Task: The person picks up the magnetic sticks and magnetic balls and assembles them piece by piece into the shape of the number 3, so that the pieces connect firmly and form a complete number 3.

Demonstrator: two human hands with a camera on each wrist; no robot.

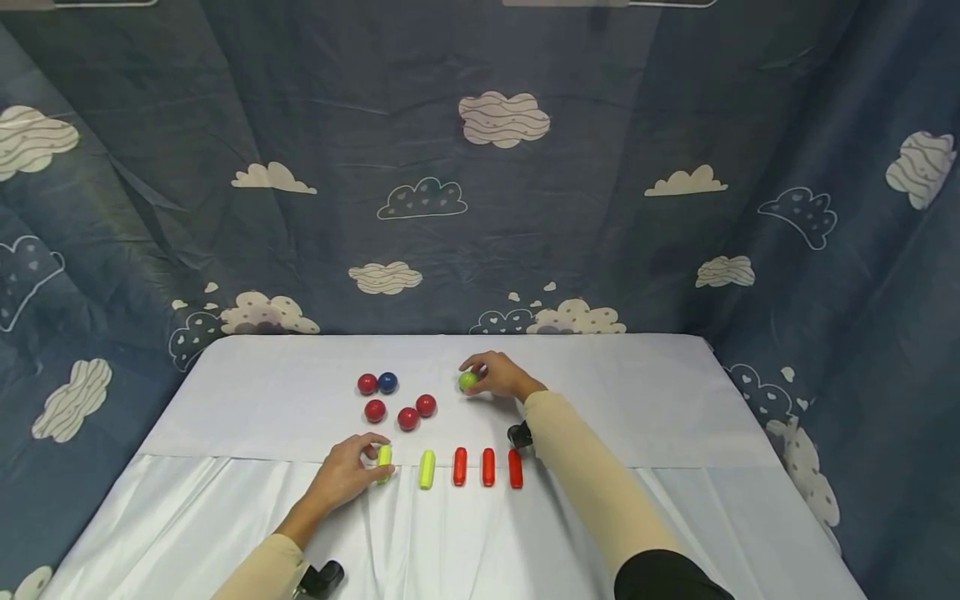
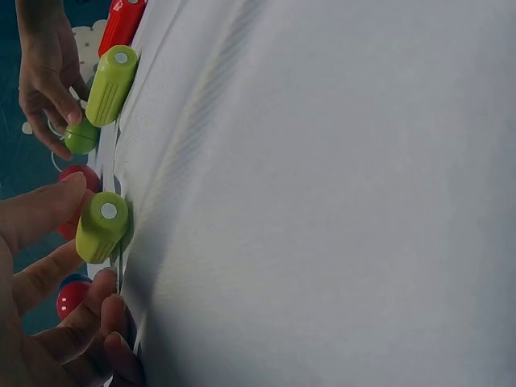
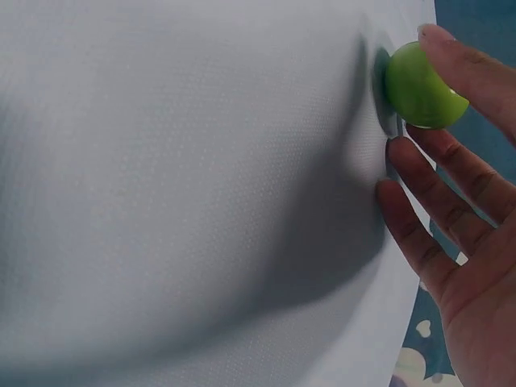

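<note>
My left hand (image 1: 347, 473) pinches a yellow-green ridged stick (image 2: 101, 227) between thumb and fingers, at the left end of a row. Beside it in the row lie another yellow-green stick (image 1: 427, 470) and three red sticks (image 1: 460, 467). Farther back, my right hand (image 1: 501, 377) holds a green ball (image 3: 425, 85), its thumb on one side and its index finger on the other. The right hand's other fingers spread loosely near the cloth. Left of the green ball sit several red balls (image 1: 408, 418) and one blue ball (image 1: 387, 382).
White cloth (image 1: 615, 392) covers the table, with a seam across it and folds toward the front. A dark blue curtain (image 1: 585, 225) with cloud prints hangs behind and at both sides. The right forearm reaches over the table just right of the red sticks.
</note>
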